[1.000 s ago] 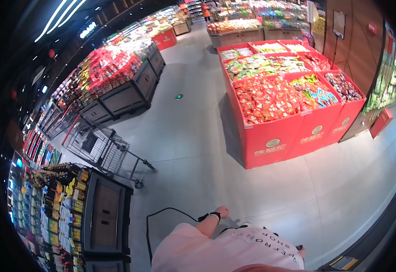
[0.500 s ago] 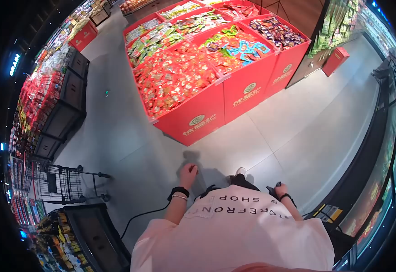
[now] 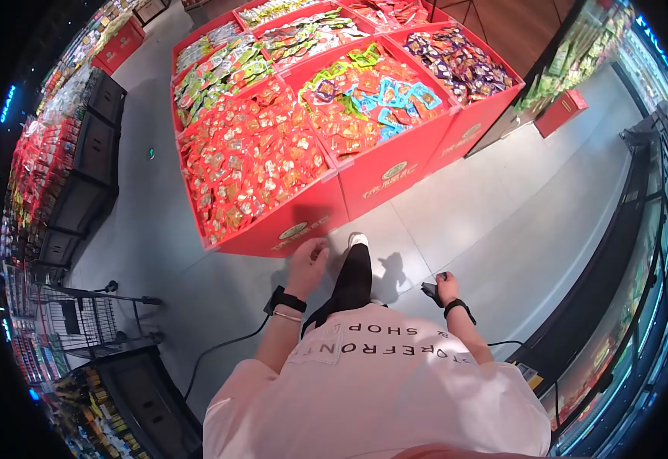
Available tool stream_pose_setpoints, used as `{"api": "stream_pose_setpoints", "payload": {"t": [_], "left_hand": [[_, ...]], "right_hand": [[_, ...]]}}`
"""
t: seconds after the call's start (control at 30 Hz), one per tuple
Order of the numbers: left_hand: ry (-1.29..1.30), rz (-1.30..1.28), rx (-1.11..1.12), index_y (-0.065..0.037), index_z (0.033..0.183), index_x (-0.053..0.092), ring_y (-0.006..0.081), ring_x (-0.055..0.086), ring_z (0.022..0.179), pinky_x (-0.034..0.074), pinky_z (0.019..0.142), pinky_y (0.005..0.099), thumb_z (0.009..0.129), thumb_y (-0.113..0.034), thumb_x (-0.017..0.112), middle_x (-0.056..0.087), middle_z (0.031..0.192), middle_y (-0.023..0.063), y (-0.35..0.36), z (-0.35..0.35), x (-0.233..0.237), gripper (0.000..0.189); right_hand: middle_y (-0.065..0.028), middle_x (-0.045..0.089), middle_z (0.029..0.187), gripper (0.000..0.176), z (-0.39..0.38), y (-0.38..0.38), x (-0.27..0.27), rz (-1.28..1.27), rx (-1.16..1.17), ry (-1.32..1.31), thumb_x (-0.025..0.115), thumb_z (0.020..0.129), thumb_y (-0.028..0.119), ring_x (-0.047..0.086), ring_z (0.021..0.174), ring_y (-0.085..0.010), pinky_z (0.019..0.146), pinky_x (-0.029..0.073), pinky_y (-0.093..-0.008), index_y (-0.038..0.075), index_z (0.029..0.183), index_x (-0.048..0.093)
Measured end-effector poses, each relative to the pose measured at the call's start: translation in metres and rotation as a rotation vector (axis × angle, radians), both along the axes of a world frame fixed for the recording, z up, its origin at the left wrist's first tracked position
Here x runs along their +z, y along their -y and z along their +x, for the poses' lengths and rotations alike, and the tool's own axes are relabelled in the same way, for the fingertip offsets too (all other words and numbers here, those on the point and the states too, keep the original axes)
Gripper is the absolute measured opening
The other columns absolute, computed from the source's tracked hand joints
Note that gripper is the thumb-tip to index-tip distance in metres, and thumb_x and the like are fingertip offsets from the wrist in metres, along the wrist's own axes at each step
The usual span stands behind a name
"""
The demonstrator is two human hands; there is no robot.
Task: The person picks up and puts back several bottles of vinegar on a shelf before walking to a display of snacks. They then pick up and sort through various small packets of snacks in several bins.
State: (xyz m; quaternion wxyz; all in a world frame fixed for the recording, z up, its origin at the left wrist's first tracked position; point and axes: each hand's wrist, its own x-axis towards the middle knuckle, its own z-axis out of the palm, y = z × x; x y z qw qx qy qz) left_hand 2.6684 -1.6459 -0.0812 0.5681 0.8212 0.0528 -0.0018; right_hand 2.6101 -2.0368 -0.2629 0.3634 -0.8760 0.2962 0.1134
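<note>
My left hand (image 3: 308, 262) is in front of the near red panel of the display bin (image 3: 326, 205), its fingers curled in; I cannot tell what is inside them. A black band and a pale bracelet sit on that wrist. My right hand (image 3: 447, 288) is closed around a small black handheld device (image 3: 431, 291), low over the floor to the right of my leg. The right wrist wears a black band too. The bin's sections hold red snack packets (image 3: 253, 157), blue packets (image 3: 403, 99) and dark purple packets (image 3: 460, 65).
A shopping cart (image 3: 81, 321) stands at the left beside a dark cabinet (image 3: 146, 398). Goods fill the left shelving (image 3: 32, 161). A dark-edged display case (image 3: 617, 306) curves along the right. A red box (image 3: 561, 113) stands on the grey floor (image 3: 494, 206). Black cables run from my wrists.
The bin is closer and further left in view. One foot has stepped forward toward it. Both hands are higher in view, my right hand still around the black device.
</note>
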Motion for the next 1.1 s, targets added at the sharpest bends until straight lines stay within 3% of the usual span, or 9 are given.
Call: {"api": "stream_pose_setpoints", "payload": {"t": [0.13, 0.2, 0.33, 0.6, 0.73, 0.9, 1.0, 1.07, 1.1], "left_hand": [[0.086, -0.018, 0.073, -0.001, 0.108, 0.062, 0.0094, 0.061, 0.083, 0.05, 0.072, 0.0249, 0.089, -0.008, 0.061, 0.063, 0.094, 0.0048, -0.003, 0.081, -0.001, 0.02], [0.27, 0.059, 0.131, -0.001, 0.109, 0.062, 0.012, 0.061, 0.083, 0.05, 0.074, 0.0264, 0.088, -0.008, 0.062, 0.063, 0.093, 0.0065, -0.007, 0.125, 0.001, 0.021], [0.267, 0.109, 0.205, -0.002, 0.107, 0.061, 0.0207, 0.062, 0.081, 0.05, 0.073, 0.0316, 0.084, -0.009, 0.063, 0.062, 0.089, 0.0094, -0.017, 0.205, 0.009, 0.024], [0.473, 0.855, 0.21, -0.01, 0.121, 0.059, 0.0335, 0.045, 0.122, 0.035, 0.103, 0.0474, 0.08, -0.017, 0.066, 0.055, 0.121, 0.0126, -0.054, 0.317, 0.003, 0.042], [0.214, 1.005, 0.176, -0.015, 0.117, 0.063, 0.0333, 0.043, 0.125, 0.029, 0.107, 0.0548, 0.081, -0.027, 0.066, 0.055, 0.122, 0.011, -0.069, 0.326, -0.024, 0.038], [0.094, 1.063, 0.249, -0.009, 0.106, 0.065, 0.0328, 0.043, 0.125, 0.027, 0.107, 0.0577, 0.08, -0.029, 0.067, 0.056, 0.12, 0.0123, -0.05, 0.334, -0.008, 0.032], [0.386, 1.097, 0.394, -0.006, 0.107, 0.061, 0.0339, 0.046, 0.122, 0.036, 0.102, 0.0533, 0.079, -0.028, 0.068, 0.055, 0.12, 0.0153, -0.035, 0.356, 0.006, 0.036], [0.258, 0.549, 0.263, -0.003, 0.107, 0.057, 0.0355, 0.054, 0.113, 0.046, 0.093, 0.047, 0.079, -0.029, 0.07, 0.058, 0.114, 0.0179, -0.022, 0.38, 0.01, 0.04], [0.255, 0.549, 0.26, -0.003, 0.107, 0.057, 0.0355, 0.054, 0.113, 0.046, 0.093, 0.047, 0.079, -0.029, 0.07, 0.058, 0.114, 0.0179, -0.017, 0.395, 0.004, 0.04]], "right_hand": [[-0.0198, 0.069, 0.091, 0.021, 0.05, 0.009, -0.002, 0.054, 0.027, -0.001, 0.066, 0.082, 0.012, 0.067, 0.089, -0.0301, 0.081, 0.051, -0.0373, 0.001, 0.099, 0.065], [-0.0181, 0.069, 0.09, 0.023, 0.083, 0.018, 0.005, 0.122, 0.041, -0.048, 0.068, 0.081, 0.015, 0.067, 0.085, -0.0279, 0.078, 0.051, -0.0359, 0.0, 0.097, 0.065], [-0.0186, 0.068, 0.084, 0.032, 0.15, 0.028, 0.046, 0.001, 0.153, 0.008, 0.071, 0.08, 0.025, 0.066, 0.079, -0.0305, 0.074, 0.05, -0.0385, -0.002, 0.095, 0.064], [-0.0102, 0.067, 0.08, 0.024, 0.244, -0.002, 0.094, 0.054, 0.13, 0.104, 0.069, 0.084, 0.022, 0.061, 0.073, -0.0181, 0.07, 0.049, -0.0328, 0.0, 0.093, 0.065], [-0.0093, 0.067, 0.08, 0.024, 0.259, 0.004, 0.092, -0.007, 0.219, -0.009, 0.07, 0.084, 0.023, 0.061, 0.073, -0.0186, 0.071, 0.049, -0.0326, 0.001, 0.093, 0.065], [-0.0102, 0.068, 0.082, 0.025, 0.286, 0.021, 0.087, 0.003, 0.247, -0.108, 0.07, 0.083, 0.023, 0.063, 0.073, -0.0202, 0.072, 0.05, -0.0328, 0.002, 0.095, 0.065], [-0.0115, 0.068, 0.082, 0.025, 0.306, 0.026, 0.087, -0.044, 0.286, -0.068, 0.07, 0.082, 0.023, 0.063, 0.074, -0.0212, 0.072, 0.05, -0.0334, 0.002, 0.095, 0.064], [-0.0159, 0.068, 0.083, 0.028, 0.317, 0.029, 0.089, 0.015, 0.279, -0.069, 0.07, 0.081, 0.025, 0.066, 0.078, -0.0294, 0.074, 0.05, -0.0372, 0.002, 0.095, 0.063], [-0.0159, 0.068, 0.083, 0.028, 0.32, 0.028, 0.09, 0.015, 0.278, -0.072, 0.07, 0.081, 0.025, 0.066, 0.078, -0.0294, 0.074, 0.05, -0.0372, 0.002, 0.095, 0.063]]}}
